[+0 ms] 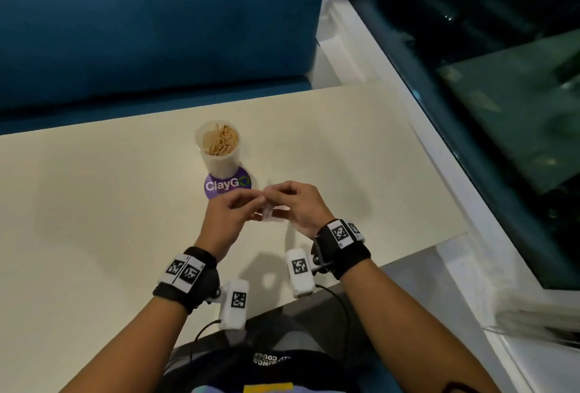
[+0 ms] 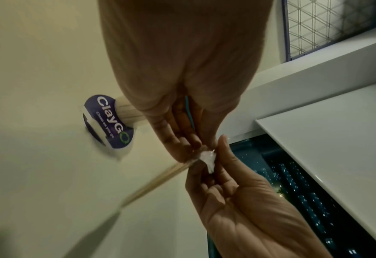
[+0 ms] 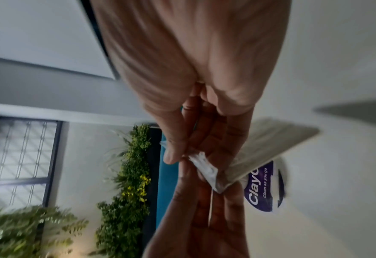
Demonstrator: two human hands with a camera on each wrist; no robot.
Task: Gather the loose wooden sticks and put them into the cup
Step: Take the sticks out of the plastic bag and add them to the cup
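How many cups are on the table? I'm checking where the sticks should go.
1. The cup stands on the purple sticker, beyond both hands, already holding sticks. None other shows on the table.

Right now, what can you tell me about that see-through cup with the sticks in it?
The cup is a translucent, whitish plastic tumbler, standing upright on the pale table, beyond the two hands. Its mouth is open with no lid, and a bunch of thin light wooden sticks stands inside, leaning to one side and leaving part of the opening free. Its base rests on the far edge of a round purple sticker reading "ClayGo". Neither hand touches it.
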